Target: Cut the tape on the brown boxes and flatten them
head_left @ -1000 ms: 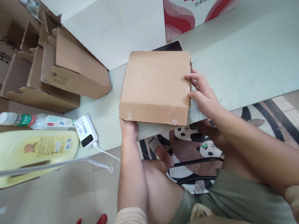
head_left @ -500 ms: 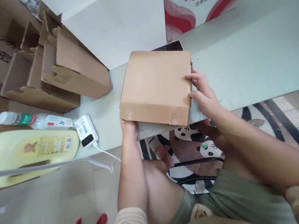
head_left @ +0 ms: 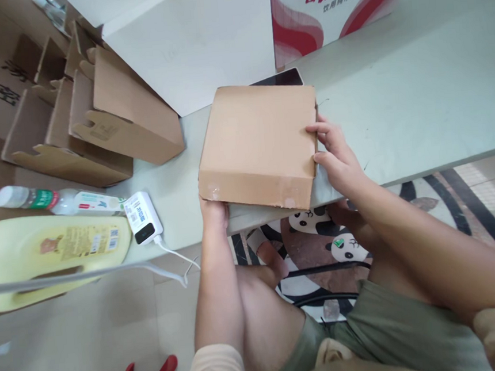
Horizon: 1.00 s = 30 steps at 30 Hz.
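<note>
A closed brown cardboard box (head_left: pixel 260 132) lies at the front edge of the pale table, slightly tilted, with clear tape pieces on its near side. My left hand (head_left: pixel 214 211) is under its near left corner, its fingers mostly hidden beneath the cardboard. On the right side, my right hand (head_left: pixel 334 146) grips the box edge, thumb and a finger against the side and top. Behind the box a dark flat object (head_left: pixel 284 78) with a light rim shows in part.
Open cardboard boxes (head_left: pixel 132 114) stand at the left. Nearer are a clear bottle (head_left: pixel 84 201), a yellow jug (head_left: pixel 83 240) and a white power bank (head_left: pixel 143 218) with a cable. A white box (head_left: pixel 200 39) and a red-and-white carton (head_left: pixel 335 4) stand behind.
</note>
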### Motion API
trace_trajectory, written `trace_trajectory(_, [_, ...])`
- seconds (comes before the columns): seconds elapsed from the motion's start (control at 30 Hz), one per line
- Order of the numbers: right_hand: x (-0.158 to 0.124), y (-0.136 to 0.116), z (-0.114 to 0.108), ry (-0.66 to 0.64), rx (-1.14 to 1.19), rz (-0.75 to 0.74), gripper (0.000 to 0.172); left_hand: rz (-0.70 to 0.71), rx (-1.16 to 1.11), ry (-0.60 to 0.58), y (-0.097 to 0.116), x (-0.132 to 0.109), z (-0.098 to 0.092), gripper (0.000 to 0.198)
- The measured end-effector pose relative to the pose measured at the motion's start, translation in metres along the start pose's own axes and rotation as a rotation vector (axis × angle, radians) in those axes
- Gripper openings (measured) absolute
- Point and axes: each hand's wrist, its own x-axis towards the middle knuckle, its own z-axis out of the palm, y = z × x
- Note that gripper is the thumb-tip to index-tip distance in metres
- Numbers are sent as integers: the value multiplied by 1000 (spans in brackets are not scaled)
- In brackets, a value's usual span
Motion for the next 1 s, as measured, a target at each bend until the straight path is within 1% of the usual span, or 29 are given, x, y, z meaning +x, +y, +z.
trace_trajectory(0.2, [0,1,0,8,-18,3,54,10,61,-32,1,0,1,45])
trace_trajectory(0.37, [0,-1,1,17,-16,-4,53,16,40,-20,0,1,1,49])
trace_trajectory(0.67, [0,0,0,14,-10,-5,53,24,57,-42,-4,2,-3,49])
trace_trajectory(0.83, [0,2,0,-5,-21,-16,54,14,50,-51,-6,3,-8,59])
trace_trajectory(0.93, [0,5,0,2,-28,-29,55,23,-5,-122,-9,1,-13,70])
trace_trajectory(1.0, [0,7,-1,9,-39,-32,57,21,-34,-182,-10,-2,-15,71])
